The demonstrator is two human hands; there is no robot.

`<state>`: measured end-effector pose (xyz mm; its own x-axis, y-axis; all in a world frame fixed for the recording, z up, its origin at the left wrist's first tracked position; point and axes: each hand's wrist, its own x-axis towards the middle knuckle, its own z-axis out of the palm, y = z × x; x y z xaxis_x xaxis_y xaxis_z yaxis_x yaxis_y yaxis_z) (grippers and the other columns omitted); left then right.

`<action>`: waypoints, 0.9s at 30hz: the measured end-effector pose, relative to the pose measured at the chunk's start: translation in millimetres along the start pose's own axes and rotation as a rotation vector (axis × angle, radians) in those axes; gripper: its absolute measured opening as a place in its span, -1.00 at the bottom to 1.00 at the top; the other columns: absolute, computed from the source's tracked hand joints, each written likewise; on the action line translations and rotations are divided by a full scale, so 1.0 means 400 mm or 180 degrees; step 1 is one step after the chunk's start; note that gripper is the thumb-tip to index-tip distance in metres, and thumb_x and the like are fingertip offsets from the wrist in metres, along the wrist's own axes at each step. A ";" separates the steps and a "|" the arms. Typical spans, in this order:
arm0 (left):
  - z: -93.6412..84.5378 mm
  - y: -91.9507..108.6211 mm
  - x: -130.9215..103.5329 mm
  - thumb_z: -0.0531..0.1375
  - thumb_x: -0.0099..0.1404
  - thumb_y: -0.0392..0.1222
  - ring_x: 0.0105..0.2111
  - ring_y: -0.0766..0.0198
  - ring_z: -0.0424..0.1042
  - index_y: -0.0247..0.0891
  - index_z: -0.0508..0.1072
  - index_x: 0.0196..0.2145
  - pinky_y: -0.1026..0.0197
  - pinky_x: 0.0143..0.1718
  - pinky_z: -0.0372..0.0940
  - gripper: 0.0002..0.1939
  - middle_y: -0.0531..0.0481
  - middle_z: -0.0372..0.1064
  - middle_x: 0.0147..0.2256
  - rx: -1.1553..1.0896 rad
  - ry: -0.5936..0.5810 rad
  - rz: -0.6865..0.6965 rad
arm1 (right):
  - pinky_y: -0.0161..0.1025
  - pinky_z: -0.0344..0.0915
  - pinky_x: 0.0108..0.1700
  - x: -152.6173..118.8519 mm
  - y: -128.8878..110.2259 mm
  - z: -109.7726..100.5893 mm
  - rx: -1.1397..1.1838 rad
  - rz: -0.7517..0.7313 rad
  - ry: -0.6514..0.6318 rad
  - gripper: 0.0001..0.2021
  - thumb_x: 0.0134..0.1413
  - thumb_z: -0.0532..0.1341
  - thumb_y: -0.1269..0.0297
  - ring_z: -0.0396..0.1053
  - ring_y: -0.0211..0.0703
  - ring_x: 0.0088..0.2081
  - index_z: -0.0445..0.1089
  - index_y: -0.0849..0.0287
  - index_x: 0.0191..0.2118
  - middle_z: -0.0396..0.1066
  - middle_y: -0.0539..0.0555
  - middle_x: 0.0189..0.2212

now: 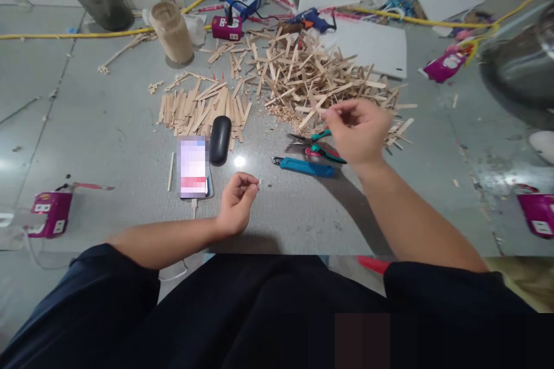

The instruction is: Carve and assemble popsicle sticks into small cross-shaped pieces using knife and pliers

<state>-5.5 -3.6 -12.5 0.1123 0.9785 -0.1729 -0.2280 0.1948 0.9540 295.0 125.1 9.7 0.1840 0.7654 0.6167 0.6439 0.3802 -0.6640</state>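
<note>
My right hand (361, 130) is closed in a pinch at the front edge of a loose pile of wooden craft sticks (320, 72). A craft stick (314, 102) runs up from its fingertips. Below that hand lie green-handled pliers (320, 141) and a blue utility knife (305, 167). Just above the table near its front edge, my left hand (238, 202) is closed, thumb against fingers. A tiny pale bit shows at its fingertips, too small to name. A black oval case (220, 139) and a lit phone (193, 167) lie to its upper left.
Flatter craft sticks (203, 109) lie left of the pile. Behind stand a jar (172, 31) and a purple power socket (227, 27); a blue glue gun (315, 20) lies near a white board (372, 46). A yellow cable (108, 35) crosses the back. Another purple socket (52, 213) is at left.
</note>
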 end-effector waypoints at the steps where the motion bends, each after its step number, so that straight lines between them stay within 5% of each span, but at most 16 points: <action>1: 0.000 0.001 -0.002 0.48 0.40 0.17 -0.50 0.40 0.15 -0.17 0.46 -0.23 0.29 -0.46 0.09 -0.59 0.15 0.27 -0.45 0.0011 -0.0045 -0.0037 | -0.11 0.30 -0.52 0.047 0.034 0.007 0.0054 0.0042 0.0118 -0.85 0.34 0.52 0.14 0.48 -0.13 -0.49 0.61 -0.02 -0.25 0.60 -0.02 -0.48; 6: -0.002 0.007 -0.005 0.46 0.41 0.11 -0.49 0.41 0.14 -0.20 0.47 -0.22 0.28 -0.42 0.09 -0.63 0.14 0.28 -0.44 0.0143 -0.0168 -0.0172 | -0.14 0.23 -0.42 0.275 0.145 0.090 -0.0239 0.0167 0.0252 -0.68 0.32 0.56 0.08 0.33 -0.30 -0.47 0.49 -0.04 -0.37 0.57 -0.06 -0.49; 10: -0.003 0.010 -0.004 0.42 0.45 0.16 -0.47 0.40 0.18 -0.20 0.46 -0.22 0.27 -0.38 0.14 -0.61 0.13 0.29 -0.43 0.0236 -0.0270 -0.0239 | -0.09 0.28 -0.27 0.341 0.143 0.158 -0.0688 0.0388 -0.0052 -0.62 0.27 0.59 0.02 0.28 -0.20 -0.41 0.47 -0.03 -0.43 0.49 -0.04 -0.53; 15: -0.006 0.010 -0.001 0.41 0.43 0.24 -0.46 0.38 0.21 -0.20 0.46 -0.22 0.28 -0.40 0.15 -0.55 0.11 0.31 -0.42 0.0393 -0.0405 -0.0197 | 0.04 0.37 -0.10 0.335 0.097 0.174 -0.1668 0.0833 -0.0864 -0.77 0.47 0.40 0.11 0.35 -0.04 -0.27 0.62 0.07 -0.25 0.64 0.16 -0.30; 21: -0.010 0.000 0.000 0.30 0.55 0.15 -0.47 0.35 0.22 -0.18 0.47 -0.18 0.26 -0.42 0.16 -0.66 0.10 0.30 -0.43 0.0671 -0.0584 0.0175 | 0.14 0.46 0.16 0.327 0.040 0.108 -0.1666 0.0598 -0.0870 -0.64 0.45 0.42 -0.08 0.46 0.09 -0.07 0.63 0.12 0.03 0.65 0.29 0.02; 24: -0.013 -0.009 -0.003 0.27 0.57 0.05 -0.43 0.33 0.30 -0.18 0.49 -0.16 0.24 -0.38 0.25 -0.75 0.05 0.37 -0.39 0.0836 -0.0750 0.0596 | 0.16 0.45 0.23 0.238 -0.007 0.049 -0.1500 0.0307 -0.0805 -0.78 0.47 0.33 0.15 0.52 0.12 -0.01 0.62 0.16 0.03 0.64 0.35 0.06; 27: -0.015 -0.003 -0.005 0.25 0.57 -0.03 -0.45 0.32 0.32 -0.18 0.50 -0.14 0.21 -0.39 0.27 -0.82 0.05 0.40 -0.39 0.0985 -0.0970 0.1226 | 0.13 0.51 0.13 0.092 -0.051 -0.014 -0.1234 0.0030 -0.0990 -0.82 0.45 0.31 0.12 0.56 0.13 -0.07 0.62 0.05 -0.05 0.66 0.24 -0.05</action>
<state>-11.0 -5.3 -14.8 0.3612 0.9022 0.2356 -0.0193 -0.2453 0.9692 292.9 142.6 48.3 -0.0011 0.9090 0.4167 0.8829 0.1966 -0.4265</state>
